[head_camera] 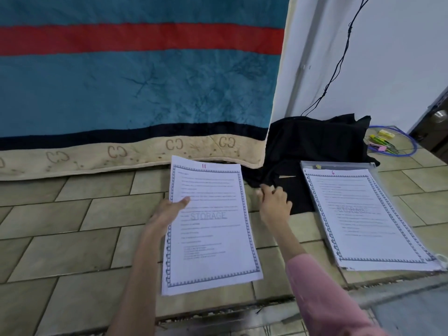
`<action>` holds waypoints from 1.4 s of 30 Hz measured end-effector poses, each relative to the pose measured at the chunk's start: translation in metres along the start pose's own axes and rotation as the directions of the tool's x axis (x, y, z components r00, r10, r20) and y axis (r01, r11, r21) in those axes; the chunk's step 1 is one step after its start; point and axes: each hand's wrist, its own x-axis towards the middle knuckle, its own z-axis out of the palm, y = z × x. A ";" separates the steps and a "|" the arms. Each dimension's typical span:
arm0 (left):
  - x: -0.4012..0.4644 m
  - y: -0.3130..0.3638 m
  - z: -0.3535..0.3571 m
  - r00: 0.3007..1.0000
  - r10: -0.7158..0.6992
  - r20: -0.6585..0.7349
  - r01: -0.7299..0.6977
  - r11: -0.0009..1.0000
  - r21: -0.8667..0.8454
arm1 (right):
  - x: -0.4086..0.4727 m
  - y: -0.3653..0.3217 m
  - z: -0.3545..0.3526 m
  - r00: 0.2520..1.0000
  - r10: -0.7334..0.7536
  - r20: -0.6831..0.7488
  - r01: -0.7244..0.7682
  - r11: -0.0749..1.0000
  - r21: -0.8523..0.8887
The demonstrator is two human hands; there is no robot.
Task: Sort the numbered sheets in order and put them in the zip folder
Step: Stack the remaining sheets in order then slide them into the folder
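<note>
A stack of bordered printed sheets (213, 238), its top page marked 11 in red, is held above the tiled floor by my left hand (169, 210), thumb on top at the left edge. My right hand (274, 202) hovers just right of that stack with fingers loosely curled and nothing in it. At the right, another pile of sheets (363, 219), top page marked 6, lies on a clear zip folder (339, 165) on the floor.
A teal, red and beige blanket (135, 93) hangs behind. Black cloth (315, 146) lies between the two piles. Pens, markers and a blue cable (385, 144) sit at the far right by the white wall (388, 57). A door edge (434, 124) stands at the right.
</note>
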 end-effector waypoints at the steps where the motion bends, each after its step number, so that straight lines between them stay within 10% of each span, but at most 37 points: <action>1: 0.001 0.003 -0.002 1.000 0.005 -0.002 -0.005 1.000 0.000 | -0.006 0.003 0.009 0.999 -0.031 0.014 0.033 0.994 -0.101; 23: 0.011 0.010 0.053 0.996 0.050 -0.072 -0.038 0.985 0.169 | -0.002 0.060 -0.023 0.986 -0.052 0.156 -0.040 0.845 0.534; 31: -0.033 0.105 0.103 0.944 0.283 0.173 -0.282 0.959 -0.028 | -0.006 0.085 -0.081 0.905 -0.183 0.384 -0.295 0.382 0.876; 38: -0.012 0.105 0.243 0.922 0.244 0.300 -0.203 0.966 -0.162 | 0.006 0.181 -0.152 0.992 0.126 -0.016 -0.061 0.583 0.810; 42: 0.003 0.068 0.317 0.933 0.184 0.310 -0.235 0.962 0.135 | 0.030 0.233 -0.154 0.967 0.256 -0.013 -0.215 0.839 0.500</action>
